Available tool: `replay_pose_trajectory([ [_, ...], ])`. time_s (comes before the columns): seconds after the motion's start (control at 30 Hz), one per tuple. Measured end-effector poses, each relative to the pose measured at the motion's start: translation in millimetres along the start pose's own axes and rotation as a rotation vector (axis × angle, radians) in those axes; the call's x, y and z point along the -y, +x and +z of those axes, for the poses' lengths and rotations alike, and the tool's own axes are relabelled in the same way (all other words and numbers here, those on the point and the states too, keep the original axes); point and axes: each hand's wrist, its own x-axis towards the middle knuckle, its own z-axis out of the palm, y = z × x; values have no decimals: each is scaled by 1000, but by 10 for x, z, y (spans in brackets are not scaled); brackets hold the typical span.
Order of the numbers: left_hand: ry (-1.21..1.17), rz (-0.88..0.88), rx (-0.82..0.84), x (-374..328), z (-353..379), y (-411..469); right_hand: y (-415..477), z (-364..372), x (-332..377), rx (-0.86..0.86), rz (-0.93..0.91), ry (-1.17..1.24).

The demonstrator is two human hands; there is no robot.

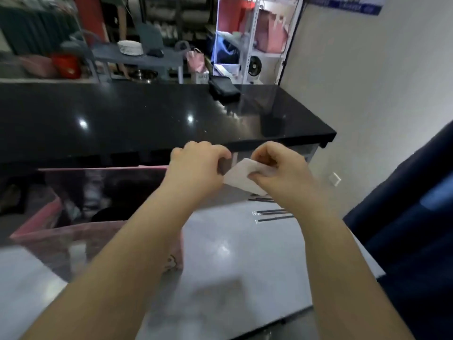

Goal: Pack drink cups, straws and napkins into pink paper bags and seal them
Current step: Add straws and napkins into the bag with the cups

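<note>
A white napkin (241, 177) is held in the air between both hands, just right of the open pink paper bag (81, 231). My right hand (277, 168) pinches the napkin's right side. My left hand (196, 165) is curled at the napkin's left edge, touching it. The bag stands on the white table (232, 253) at the left; dark shapes show inside it, too blurred to tell apart. Two or three black wrapped straws (272, 215) lie on the table under my right forearm.
A glossy black counter (147, 119) runs across behind the table, with a black folded item (224, 90) on its far edge. A dark blue chair or fabric (404, 217) stands at the right. Shelves with pink bags (269, 33) and plates (130, 47) are far behind.
</note>
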Motion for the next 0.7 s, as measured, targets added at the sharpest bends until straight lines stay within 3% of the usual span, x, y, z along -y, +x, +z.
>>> replay_pose_trajectory([
  [0.2, 21, -174, -79, 973, -672, -591, 218, 438, 797, -79, -201, 64],
  [0.37, 67, -315, -84, 1830, -784, -1034, 119, 993, 1313, -131, -327, 158],
  [0.5, 104, -158, -33, 2279, -659, -1148, 45, 1445, 1533, -71, -335, 160],
  [0.7, 13, -55, 166, 2589, -433, -1094, 144, 1961, 1454, 134, -205, -116],
])
